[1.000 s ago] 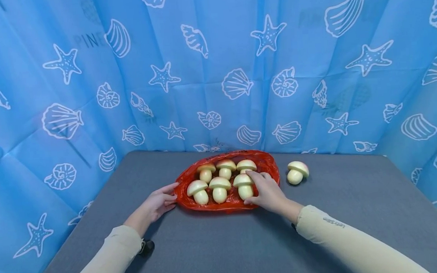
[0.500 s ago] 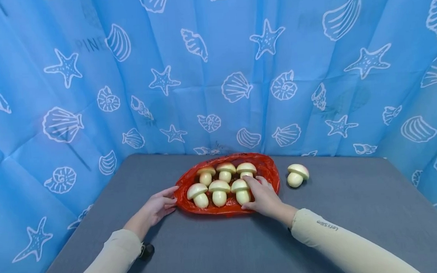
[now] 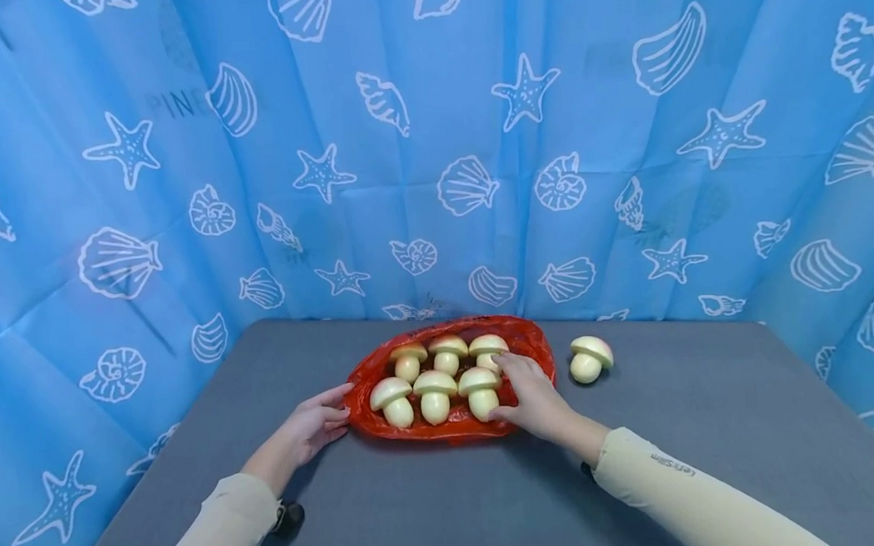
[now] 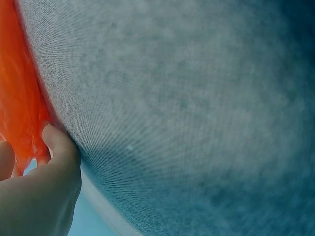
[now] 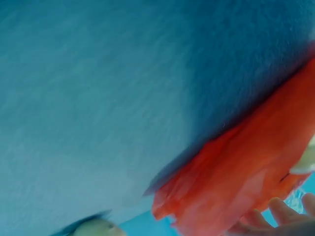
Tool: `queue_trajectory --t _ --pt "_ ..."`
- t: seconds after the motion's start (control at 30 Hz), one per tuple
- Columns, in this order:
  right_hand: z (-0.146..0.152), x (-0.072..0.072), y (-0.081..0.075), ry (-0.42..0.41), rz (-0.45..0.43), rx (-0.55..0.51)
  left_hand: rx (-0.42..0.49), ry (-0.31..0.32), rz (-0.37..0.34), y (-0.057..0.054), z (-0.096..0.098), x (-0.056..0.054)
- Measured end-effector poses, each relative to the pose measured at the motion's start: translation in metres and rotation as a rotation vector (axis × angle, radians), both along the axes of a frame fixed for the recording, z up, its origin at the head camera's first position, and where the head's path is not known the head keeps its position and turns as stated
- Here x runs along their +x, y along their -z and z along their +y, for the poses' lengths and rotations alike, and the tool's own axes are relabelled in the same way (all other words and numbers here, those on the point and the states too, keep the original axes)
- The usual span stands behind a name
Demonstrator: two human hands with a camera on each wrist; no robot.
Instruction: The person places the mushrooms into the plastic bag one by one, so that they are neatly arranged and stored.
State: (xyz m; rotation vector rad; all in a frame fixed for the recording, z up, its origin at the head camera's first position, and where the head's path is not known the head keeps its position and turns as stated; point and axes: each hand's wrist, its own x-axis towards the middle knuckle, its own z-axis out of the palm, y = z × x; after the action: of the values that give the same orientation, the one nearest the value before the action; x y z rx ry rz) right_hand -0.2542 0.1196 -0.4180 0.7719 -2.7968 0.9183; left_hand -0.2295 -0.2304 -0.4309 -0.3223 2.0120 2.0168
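Note:
A red plastic bag (image 3: 375, 429) lies spread open on the table with several pale toy mushrooms in it, in two rows. My left hand (image 3: 307, 427) is at the bag's left end; in the left wrist view its fingers and thumb hold the bag's edge. Just right of the front-right mushroom (image 3: 480, 394) is my right hand (image 3: 538, 400), thumb and fingers spread apart, nothing gripped. The right wrist view shows its fingers (image 5: 281, 212) loosely extended beside the red plastic. Another mushroom (image 3: 589, 359) lies outside the bag, to its right.
A grey cloth-like surface covers the table (image 3: 421, 508). Behind and along both sides hangs a blue curtain (image 3: 428, 123) with white shells and starfish, close to the table's far edge.
My right hand moved slightly left with the front-right mushroom, then let it go and drew back a little to the right. My left hand stays at the bag's left end.

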Motion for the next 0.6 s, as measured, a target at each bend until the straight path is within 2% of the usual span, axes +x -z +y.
queue_trajectory --t 0.27,0.5,0.6 --pt "0.026 -0.004 -0.008 0.072 0.093 -0.086 0.004 -0.003 -0.011 0.0 0.001 0.0" --pt "0.047 -0.012 -0.013 0.143 0.198 -0.108 0.017 -0.01 -0.004 -0.001 0.002 -0.003" --pt "0.057 -0.014 -0.014 0.183 0.207 -0.121 0.014 -0.004 0.004 -0.002 0.002 -0.003"
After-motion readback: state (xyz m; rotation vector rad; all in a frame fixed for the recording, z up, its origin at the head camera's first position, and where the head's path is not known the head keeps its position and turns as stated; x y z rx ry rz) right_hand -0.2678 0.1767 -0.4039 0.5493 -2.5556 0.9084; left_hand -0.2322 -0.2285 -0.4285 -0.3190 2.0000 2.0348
